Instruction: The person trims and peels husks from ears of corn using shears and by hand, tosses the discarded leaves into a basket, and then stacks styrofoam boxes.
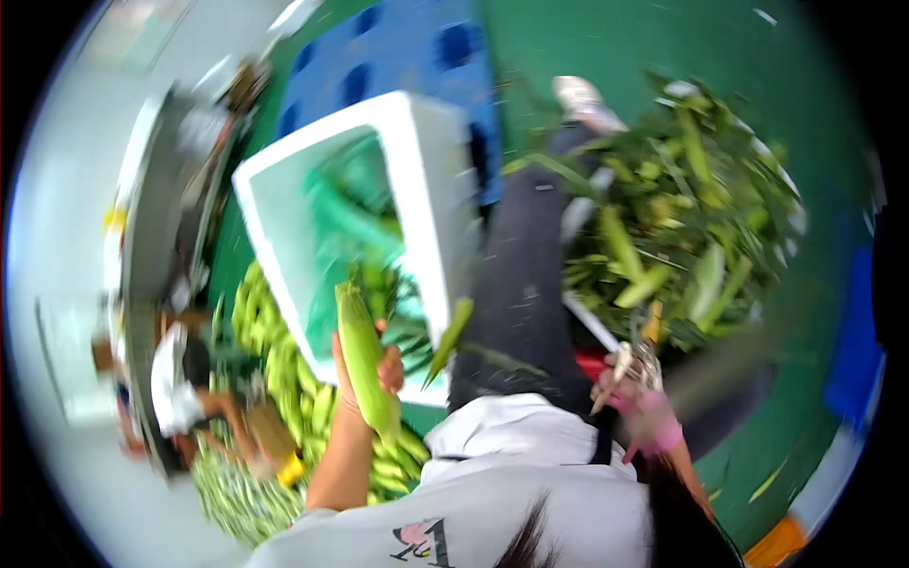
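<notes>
My left hand (390, 369) is wrapped around an ear of corn (365, 350) in its pale green husk, held upright beside the white foam box (436, 189). A loose strip of husk (449, 341) shows just right of it. On my right side, my right hand (644, 412), partly covered in pink, is closed around a blurred metallic tool (646, 364) with a yellowish part; its exact kind is unclear. Inside the foam box lie a green plastic bag (331, 218) and some green corn, partly hidden.
A big heap of stripped husks (691, 227) sits right of my leg. Piled corn ears (294, 379) lie at left, near another person (180, 383) bending down. Behind the box is a blue pallet (398, 57); a grey shelf (170, 208) stands far left.
</notes>
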A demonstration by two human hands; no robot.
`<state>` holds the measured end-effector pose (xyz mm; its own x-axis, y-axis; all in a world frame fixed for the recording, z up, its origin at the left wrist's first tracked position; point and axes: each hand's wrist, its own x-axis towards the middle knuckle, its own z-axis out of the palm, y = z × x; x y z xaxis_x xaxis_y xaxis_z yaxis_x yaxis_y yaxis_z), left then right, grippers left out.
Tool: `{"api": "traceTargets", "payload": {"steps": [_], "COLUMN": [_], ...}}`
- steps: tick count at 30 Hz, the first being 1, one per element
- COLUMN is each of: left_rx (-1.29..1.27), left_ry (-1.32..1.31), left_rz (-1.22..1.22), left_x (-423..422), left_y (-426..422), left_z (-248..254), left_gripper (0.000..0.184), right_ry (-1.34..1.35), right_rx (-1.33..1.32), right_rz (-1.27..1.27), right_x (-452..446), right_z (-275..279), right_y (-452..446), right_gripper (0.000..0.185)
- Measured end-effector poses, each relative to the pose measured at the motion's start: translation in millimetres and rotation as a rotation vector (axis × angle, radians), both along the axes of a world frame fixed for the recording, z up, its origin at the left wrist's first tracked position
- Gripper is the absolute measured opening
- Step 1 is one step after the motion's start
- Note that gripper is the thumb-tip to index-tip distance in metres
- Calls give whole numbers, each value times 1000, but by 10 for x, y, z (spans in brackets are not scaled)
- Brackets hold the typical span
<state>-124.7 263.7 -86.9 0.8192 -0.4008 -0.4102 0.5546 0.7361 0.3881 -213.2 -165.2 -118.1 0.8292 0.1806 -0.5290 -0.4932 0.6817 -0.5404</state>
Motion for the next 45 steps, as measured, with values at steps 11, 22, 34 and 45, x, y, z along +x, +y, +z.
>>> {"api": "traceTargets", "payload": {"steps": [11, 22, 34, 45], "left_rx": [623, 2056, 233, 1147], "left_ry": [320, 713, 509, -237], "left_rz": [1667, 30, 212, -79], "left_x": [-1253, 1724, 271, 78], "left_y": [3256, 1211, 1043, -988], "left_z": [-1037, -2805, -1533, 209], "left_gripper": [53, 90, 60, 59], "right_ry": [130, 262, 168, -579], "right_rx": [-197, -113, -187, -930], "right_rz": [123, 41, 106, 421], "right_x": [489, 333, 486, 973], "right_z": [190, -260, 121, 831], "right_y": [296, 28, 407, 389], "right_gripper": [48, 46, 49, 90]}}
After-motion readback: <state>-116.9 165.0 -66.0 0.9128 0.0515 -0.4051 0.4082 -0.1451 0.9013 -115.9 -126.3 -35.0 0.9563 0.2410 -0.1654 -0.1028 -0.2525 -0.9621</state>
